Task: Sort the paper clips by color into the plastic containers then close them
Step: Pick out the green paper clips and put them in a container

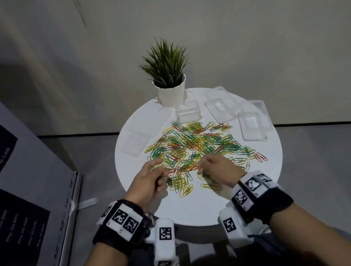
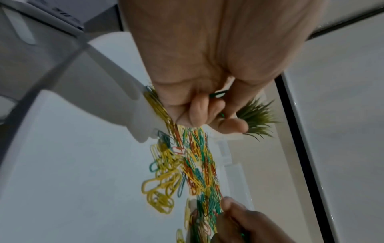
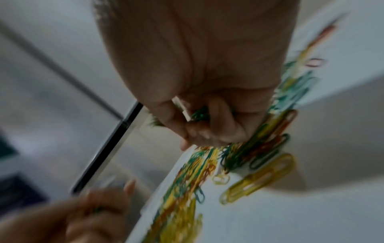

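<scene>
A heap of green, yellow and red paper clips (image 1: 196,145) covers the middle of the round white table (image 1: 202,205). Clear plastic containers stand behind it: one (image 1: 188,113) near the plant, a second (image 1: 220,106) to its right, a third (image 1: 253,121) at the far right. My left hand (image 1: 154,180) hovers at the heap's near left edge, fingers curled round green clips (image 2: 217,95). My right hand (image 1: 213,168) is at the near middle of the heap, its curled fingers holding green clips (image 3: 199,113).
A potted plant in a white pot (image 1: 171,93) stands at the table's back edge. A flat clear lid (image 1: 135,143) lies at the left of the heap. A dark sign board (image 1: 8,177) leans to the left of the table.
</scene>
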A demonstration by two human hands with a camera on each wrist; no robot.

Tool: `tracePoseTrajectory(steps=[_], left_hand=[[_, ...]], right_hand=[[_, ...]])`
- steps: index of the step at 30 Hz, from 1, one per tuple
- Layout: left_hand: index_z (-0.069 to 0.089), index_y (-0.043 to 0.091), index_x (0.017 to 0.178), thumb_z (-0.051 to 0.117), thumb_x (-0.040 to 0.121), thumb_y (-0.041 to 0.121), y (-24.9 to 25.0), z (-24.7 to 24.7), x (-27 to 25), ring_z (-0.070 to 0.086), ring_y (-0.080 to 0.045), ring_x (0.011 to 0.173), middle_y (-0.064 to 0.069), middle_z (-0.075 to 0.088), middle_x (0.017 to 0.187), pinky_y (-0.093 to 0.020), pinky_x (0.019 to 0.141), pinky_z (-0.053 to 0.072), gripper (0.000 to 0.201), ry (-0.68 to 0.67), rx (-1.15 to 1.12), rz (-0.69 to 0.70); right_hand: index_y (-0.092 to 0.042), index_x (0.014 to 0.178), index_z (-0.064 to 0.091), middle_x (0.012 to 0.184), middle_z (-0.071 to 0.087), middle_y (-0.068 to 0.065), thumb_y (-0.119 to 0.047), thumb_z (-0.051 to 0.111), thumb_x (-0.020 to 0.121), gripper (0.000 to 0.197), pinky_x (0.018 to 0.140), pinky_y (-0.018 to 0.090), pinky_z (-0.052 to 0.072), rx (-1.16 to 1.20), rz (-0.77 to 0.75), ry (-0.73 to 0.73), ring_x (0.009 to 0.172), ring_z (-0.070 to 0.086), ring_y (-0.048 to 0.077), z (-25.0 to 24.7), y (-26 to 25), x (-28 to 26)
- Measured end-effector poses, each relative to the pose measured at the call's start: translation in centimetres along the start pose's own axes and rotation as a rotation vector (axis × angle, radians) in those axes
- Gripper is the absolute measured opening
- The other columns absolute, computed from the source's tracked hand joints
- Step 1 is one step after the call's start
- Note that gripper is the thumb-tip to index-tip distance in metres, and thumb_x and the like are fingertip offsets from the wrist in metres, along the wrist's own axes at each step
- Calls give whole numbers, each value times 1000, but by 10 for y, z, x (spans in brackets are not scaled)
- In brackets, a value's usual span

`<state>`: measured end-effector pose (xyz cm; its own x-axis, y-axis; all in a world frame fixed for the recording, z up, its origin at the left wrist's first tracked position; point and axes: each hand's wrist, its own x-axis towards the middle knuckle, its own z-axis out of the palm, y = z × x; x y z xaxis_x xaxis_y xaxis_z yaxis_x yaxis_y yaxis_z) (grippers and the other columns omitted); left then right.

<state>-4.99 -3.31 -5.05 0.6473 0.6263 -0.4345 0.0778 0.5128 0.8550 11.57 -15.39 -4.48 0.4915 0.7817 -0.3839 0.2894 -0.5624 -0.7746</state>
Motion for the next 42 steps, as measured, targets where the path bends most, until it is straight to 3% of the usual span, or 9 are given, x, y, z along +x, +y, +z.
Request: tracePoseTrajectory(steps=[6, 12, 18, 23, 28, 32, 35, 37, 42], left_hand=[[47, 8, 77, 28, 87, -6, -5, -12, 2, 33, -12, 41, -4, 39, 60, -21, 44, 25, 26, 109, -15, -94], [53, 13, 75, 49, 93, 22, -15, -9, 11, 55, -20, 71, -1, 59, 75, -30, 65, 43, 21, 137, 961, 151], [59, 18, 88, 63, 88, 33, -20, 1, 20, 60, -19, 90, 1, 64, 95, -30, 77, 46, 16, 184, 1238, 214], [60, 18, 84, 62, 89, 25, -19, -2, 22, 61, -18, 89, 4, 66, 90, -29, 77, 48, 9, 146, 1158, 177], [60, 15, 89, 52, 93, 15, -18, -5, 19, 57, -15, 81, 7, 63, 84, -25, 71, 43, 10, 149, 1090, 224], [60, 19, 93, 58, 90, 19, -19, -11, 17, 51, -16, 70, 7, 53, 72, -25, 62, 36, 3, 141, 1205, 234], [62, 17, 93, 58, 90, 20, -17, -10, 19, 59, -20, 83, 1, 63, 88, -28, 68, 43, 5, 147, 1249, 252], [63, 13, 95, 54, 91, 20, -14, -7, 20, 61, -24, 90, -4, 65, 96, -32, 75, 48, 12, 149, 1306, 268], [57, 9, 92, 46, 94, 20, -12, -6, 20, 56, -23, 81, -6, 58, 91, -31, 68, 43, 16, 134, 1310, 312]], right_hand=[[-10, 86, 50, 71, 49, 1, -15, 45, 92, 9, 55, 27, 35, -539, 49, 59, 73, 53, 24, 39, -17, 9], [-8, 71, 43, 89, 60, 11, -6, 50, 90, 20, 68, 31, 45, -640, 145, -2, 82, 57, 27, 37, -33, 11], [-14, 65, 38, 67, 46, 1, -17, 53, 89, 28, 59, 27, 39, -643, 143, -52, 69, 53, 22, 33, -29, 11], [-5, 80, 49, 81, 47, 11, -12, 39, 97, 21, 64, 26, 31, -252, 9, 14, 74, 42, 20, 3, -20, -4], [-13, 68, 42, 62, 41, 8, -19, 31, 91, 26, 36, 15, 20, 1018, 17, 10, 44, 31, 15, -14, -2, -5], [-12, 79, 57, 57, 45, -1, -12, 40, 97, 25, 42, 26, 23, 675, -19, -39, 44, 37, 13, 4, -10, 0], [-13, 118, 61, 74, 60, -5, -6, 37, 99, 32, 59, 28, 46, -131, -265, -97, 62, 59, 7, 26, -20, -9], [-28, 126, 53, 97, 67, 4, -7, 41, 93, 41, 71, 36, 53, -677, -340, -120, 85, 64, 24, 38, -16, -14], [-26, 135, 36, 94, 64, 7, -13, 43, 93, 45, 60, 33, 47, -1002, -320, -90, 82, 63, 29, 35, 1, -15]])
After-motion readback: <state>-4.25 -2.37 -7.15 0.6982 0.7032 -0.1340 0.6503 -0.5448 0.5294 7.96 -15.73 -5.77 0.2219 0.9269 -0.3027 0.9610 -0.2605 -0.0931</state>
